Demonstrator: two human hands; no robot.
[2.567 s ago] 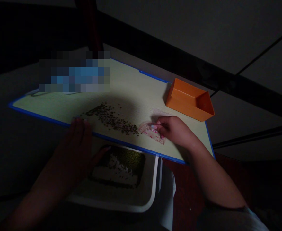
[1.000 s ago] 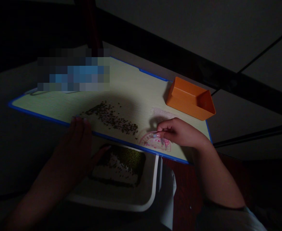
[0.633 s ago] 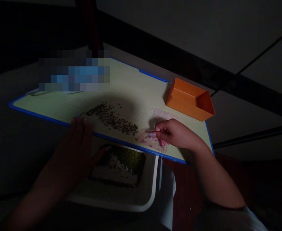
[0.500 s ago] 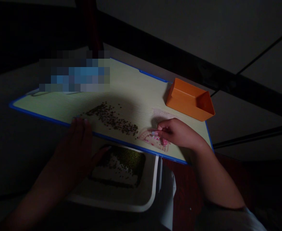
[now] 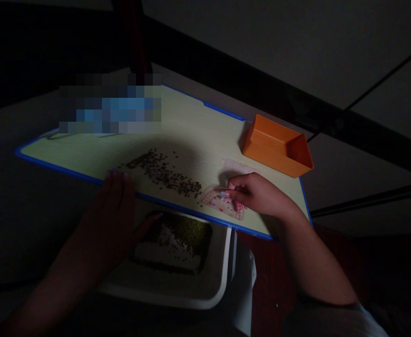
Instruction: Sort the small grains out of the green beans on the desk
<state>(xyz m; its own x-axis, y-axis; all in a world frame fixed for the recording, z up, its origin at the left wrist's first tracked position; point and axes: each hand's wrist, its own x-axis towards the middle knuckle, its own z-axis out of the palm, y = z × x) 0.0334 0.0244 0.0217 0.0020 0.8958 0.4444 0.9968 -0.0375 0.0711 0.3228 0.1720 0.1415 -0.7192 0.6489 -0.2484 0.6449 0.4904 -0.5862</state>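
My right hand [image 5: 253, 192] pinches a clear protractor [image 5: 223, 204] with pink print between thumb and fingers, low over the pale board [image 5: 198, 126]. Left of the protractor, small dark bean-like grains [image 5: 163, 173] lie scattered in a band across the board. At the board's near blue edge, my left hand [image 5: 112, 210] rests with its fingers stretched out and the thumb apart, just left of the grains. Below that edge sits a white tub [image 5: 223, 276] with many small green grains [image 5: 191, 231] in it, partly hidden by the board and my left hand.
An open orange box [image 5: 272, 157] stands on the board's far right corner. A blurred, pixelated patch [image 5: 117, 112] covers something blue at the back left. Behind the board rises a pale panelled surface [image 5: 261, 51]. Dark red floor [image 5: 268, 276] shows below right.
The protractor has shifted very slightly to the left with my right hand. My left hand, the grains and the orange box look the same.
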